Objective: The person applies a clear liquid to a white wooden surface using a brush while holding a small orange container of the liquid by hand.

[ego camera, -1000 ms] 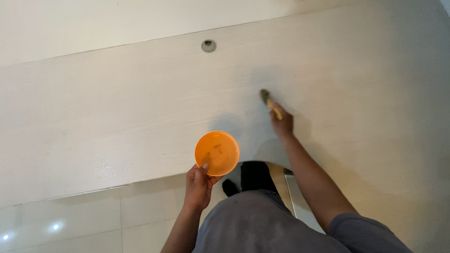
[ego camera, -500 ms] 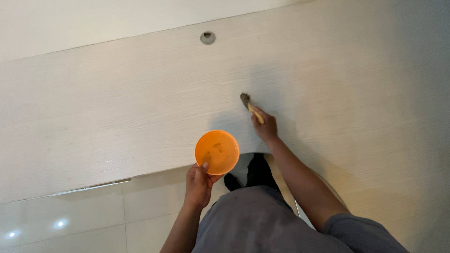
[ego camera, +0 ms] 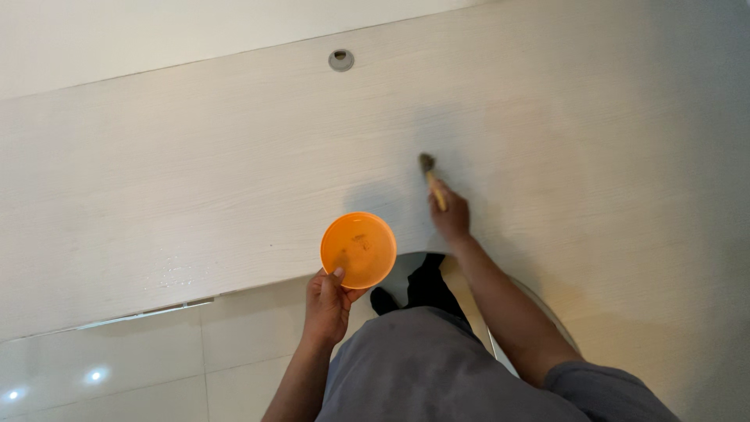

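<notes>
brush on board, bowl held clear

my right hand [ego camera: 451, 219] is closed around the yellow handle of a small brush [ego camera: 431, 181]. the dark bristle end rests on the pale wood-grain board [ego camera: 195, 180], as far as i can tell touching it, though the contact itself is too small to confirm. the brush lies at the near middle of the board, just beyond the curved cut-out in its front edge. its long axis runs from my hand up and slightly left in the view, bristles pointing away from me toward the board's far edge, handle end buried in my grip. i judge the low angle lets the bristles lay flat against the surface rather than stand on their tips.

my left hand [ego camera: 328, 305] grips 1 orange bowl [ego camera: 358, 250] by its near rim, thumb over the edge, fingers under. the bowl sits level and mouth up, held over the board's front edge, near the brush but apart from it. i judge it is kept level so its contents stay in; a thin glossy film with dark specks shows inside, and i cannot tell what it is.

a round grey grommet hole [ego camera: 341, 59] sits well apart, near the far edge. glossy floor tiles [ego camera: 117, 375] lie below the board at left.
</notes>
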